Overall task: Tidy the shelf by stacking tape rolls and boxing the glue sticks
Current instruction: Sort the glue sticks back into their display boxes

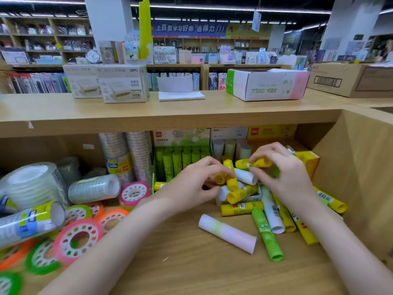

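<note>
1. Your loose glue sticks (242, 208), yellow, green and white, lie heaped on the lower shelf (180, 262) toward its right wall; one pale stick (227, 233) lies apart in front.
2. The green display box (180, 137) behind them carries a red "deli" mark and holds upright green sticks; a yellow deli box (271, 130) stands to its right.
3. Your left hand (191, 184) pinches a yellow stick (230, 174) with curled fingers; your right hand (282, 169) grips another yellow stick (254, 163), though blur hides the exact finger placement.
4. Tape rolls (78, 239) crowd the left side, clear stacks (127, 154) upright behind.
5. Bare wood lies open in front between your forearms.
6. On the top ledge, a white carton (265, 86) reads "SEA GULL" upside down.
</note>
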Demonstrator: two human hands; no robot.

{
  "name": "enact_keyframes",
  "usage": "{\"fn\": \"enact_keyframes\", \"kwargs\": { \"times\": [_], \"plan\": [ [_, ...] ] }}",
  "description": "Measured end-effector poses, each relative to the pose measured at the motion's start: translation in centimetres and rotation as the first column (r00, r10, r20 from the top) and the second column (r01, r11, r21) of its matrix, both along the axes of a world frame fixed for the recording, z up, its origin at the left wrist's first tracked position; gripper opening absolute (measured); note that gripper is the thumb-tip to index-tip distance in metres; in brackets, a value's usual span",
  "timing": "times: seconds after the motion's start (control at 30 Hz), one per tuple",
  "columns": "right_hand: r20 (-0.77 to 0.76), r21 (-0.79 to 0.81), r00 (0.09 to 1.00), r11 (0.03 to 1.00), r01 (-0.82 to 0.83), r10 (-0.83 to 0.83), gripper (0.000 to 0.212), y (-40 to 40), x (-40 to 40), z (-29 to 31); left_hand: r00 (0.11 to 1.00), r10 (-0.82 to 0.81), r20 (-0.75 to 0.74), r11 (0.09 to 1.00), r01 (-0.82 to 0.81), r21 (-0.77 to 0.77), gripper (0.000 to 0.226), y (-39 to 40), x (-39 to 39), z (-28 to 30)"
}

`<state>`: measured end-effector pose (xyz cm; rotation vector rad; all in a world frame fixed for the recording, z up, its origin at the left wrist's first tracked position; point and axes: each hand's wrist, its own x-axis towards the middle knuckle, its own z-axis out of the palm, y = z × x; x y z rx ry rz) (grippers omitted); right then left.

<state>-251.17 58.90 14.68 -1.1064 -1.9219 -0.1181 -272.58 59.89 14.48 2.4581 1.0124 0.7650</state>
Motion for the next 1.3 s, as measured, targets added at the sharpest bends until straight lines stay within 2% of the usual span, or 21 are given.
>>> {"fn": "enact_keyframes", "kwargs": {
  "times": [0.07, 0.17, 0.27, 0.4, 0.47, 0.6, 0.67, 0.77, 0.9, 1.0, 1.1, 1.2, 1.3],
  "plan": [
    [0.002, 0.084, 0.999, 0.996, 0.038, -0.038, 0.013, -0.4, 0.0, 0.4, 0.999, 0.047, 0.018, 0.999, -0.047, -0.002, 0.021, 0.1, -0.1, 0.2],
    [0.115, 0.124, 0.993, 0.992, 0.019, -0.033, 0.016, -1.3, 0.0, 0.0, 0.983, 0.179, -0.037, 0.984, -0.179, 0.016, 0.016, -0.3, 0.9, 0.2],
    [0.241, 0.056, 0.970, 0.998, -0.043, 0.028, 0.020, -2.2, 0.0, -1.7, 0.935, 0.344, -0.087, 0.938, -0.339, 0.074, 0.029, -0.5, 2.6, 0.1],
    [0.229, -0.043, 0.970, 0.996, -0.073, 0.081, 0.018, -3.1, 0.0, -3.2, 0.901, 0.419, -0.110, 0.905, -0.404, 0.135, 0.037, -0.4, 4.1, 0.5],
    [0.142, -0.064, 0.986, 0.995, -0.077, 0.085, 0.017, -3.5, 0.1, -2.9, 0.906, 0.404, -0.127, 0.913, -0.389, 0.124, 0.039, -0.4, 4.3, 0.7],
    [-0.028, -0.112, 0.990, 0.984, -0.138, 0.136, 0.031, -6.6, 0.2, -2.0, 0.927, 0.351, -0.132, 0.936, -0.343, 0.080, 0.042, 0.0, 3.6, 0.8],
    [0.004, -0.183, 0.980, 0.963, -0.196, 0.200, 0.035, -8.6, -0.4, -2.6, 0.945, 0.305, -0.115, 0.951, -0.297, 0.083, 0.039, 0.1, 2.8, 0.4],
    [0.120, -0.248, 0.971, 0.953, -0.174, 0.208, 0.038, -9.8, -1.4, -4.6, 0.969, 0.245, -0.022, 0.964, -0.241, 0.110, 0.034, -0.1, 1.4, -0.3],
    [0.151, -0.200, 0.981, 0.976, -0.088, 0.120, 0.026, -9.4, -2.5, -5.5, 0.974, 0.219, 0.053, 0.965, -0.224, 0.139, 0.029, -1.1, -0.4, -1.2],
    [0.204, -0.169, 0.978, 0.986, -0.002, 0.037, 0.027, -9.0, -3.2, -5.5, 0.986, 0.139, 0.089, 0.975, -0.152, 0.164, 0.043, -3.0, -1.5, -1.7],
    [0.242, -0.149, 0.969, 0.989, -0.013, 0.049, 0.032, -8.6, -3.3, -5.6, 0.999, 0.021, -0.043, 0.989, -0.014, 0.144, 0.054, -5.1, -2.3, -2.9],
    [0.109, -0.155, 0.994, 0.988, -0.004, 0.022, 0.028, -8.8, -2.0, -5.0, 0.971, -0.011, -0.238, 0.982, 0.054, 0.178, 0.060, -5.5, -2.7, -4.4],
    [0.043, -0.102, 0.996, 0.991, 0.085, -0.081, 0.026, -8.7, -0.1, -4.3, 0.961, -0.006, -0.276, 0.959, 0.084, 0.270, 0.054, -5.1, -2.6, -4.9]
  ]
}}
